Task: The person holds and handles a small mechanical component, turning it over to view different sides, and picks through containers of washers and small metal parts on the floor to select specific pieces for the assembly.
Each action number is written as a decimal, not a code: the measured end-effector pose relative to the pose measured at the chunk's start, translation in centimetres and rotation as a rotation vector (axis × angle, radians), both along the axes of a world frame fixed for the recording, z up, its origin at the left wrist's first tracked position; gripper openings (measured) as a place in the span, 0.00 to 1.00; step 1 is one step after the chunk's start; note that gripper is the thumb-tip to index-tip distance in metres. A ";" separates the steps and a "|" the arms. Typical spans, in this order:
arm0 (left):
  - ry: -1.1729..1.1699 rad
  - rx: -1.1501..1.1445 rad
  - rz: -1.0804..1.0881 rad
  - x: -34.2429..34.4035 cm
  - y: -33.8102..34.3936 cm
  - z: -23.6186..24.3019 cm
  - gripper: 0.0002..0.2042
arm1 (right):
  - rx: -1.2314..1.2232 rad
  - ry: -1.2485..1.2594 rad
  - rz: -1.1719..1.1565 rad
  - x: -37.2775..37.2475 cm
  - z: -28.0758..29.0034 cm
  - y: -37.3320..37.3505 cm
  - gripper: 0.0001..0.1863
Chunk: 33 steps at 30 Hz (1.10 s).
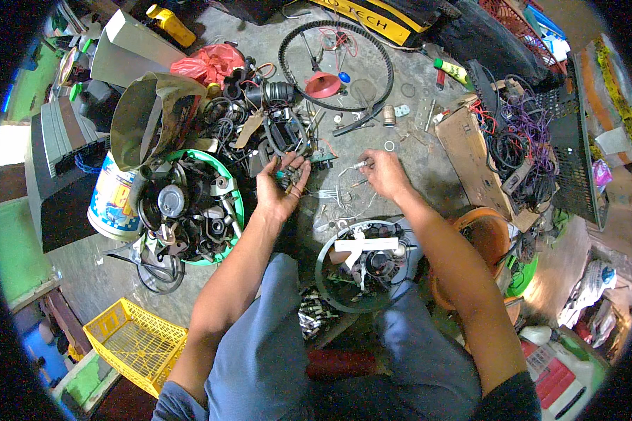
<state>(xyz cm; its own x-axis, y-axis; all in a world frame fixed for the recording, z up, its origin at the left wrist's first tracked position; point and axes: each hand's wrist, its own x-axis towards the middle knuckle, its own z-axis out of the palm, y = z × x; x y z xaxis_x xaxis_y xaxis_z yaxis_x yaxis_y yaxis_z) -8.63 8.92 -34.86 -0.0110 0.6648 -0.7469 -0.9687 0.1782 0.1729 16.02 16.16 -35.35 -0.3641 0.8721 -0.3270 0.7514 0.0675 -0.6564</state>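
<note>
My left hand (281, 191) is turned palm up, its fingers curled around several small dark metal parts (288, 178) with a bit of green among them. To its right, my right hand (386, 175) pinches a small whitish piece (362, 164) between thumb and fingertips; its exact kind is too small to tell. Just below that piece, thin pale wire (339, 188) loops over the concrete floor, with small loose bits around it. A clear round tub (319, 275) of mixed parts and a white strip stands between my knees.
Left of my hands are a green basin (236, 184) full of metal parts and a heap of black hoses and cables (225, 130). A toothed belt (282, 63) rings a red funnel (322, 85) ahead. On the right are an orange bucket (497, 231) and a cardboard box (463, 151) near tangled wires.
</note>
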 end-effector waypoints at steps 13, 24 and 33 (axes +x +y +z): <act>0.071 -0.007 -0.314 3.0 -0.1 1.9 0.16 | -0.176 0.506 0.170 -5.7 6.3 -1.2 0.11; 0.061 -0.042 -0.178 1.5 -0.2 0.6 0.19 | -0.076 0.396 -0.062 -3.6 4.8 -1.0 0.11; -0.013 -0.029 -0.171 0.3 -0.7 -1.0 0.15 | -0.004 0.003 0.587 -3.1 0.4 -3.8 0.13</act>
<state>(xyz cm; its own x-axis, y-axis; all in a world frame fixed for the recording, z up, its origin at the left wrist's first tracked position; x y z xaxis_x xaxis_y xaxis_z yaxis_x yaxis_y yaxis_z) -8.33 8.18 -35.87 0.1102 0.6344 -0.7651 -0.9258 0.3457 0.1532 12.87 12.32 -34.97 -0.7867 0.5230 -0.3281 0.5870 0.4689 -0.6600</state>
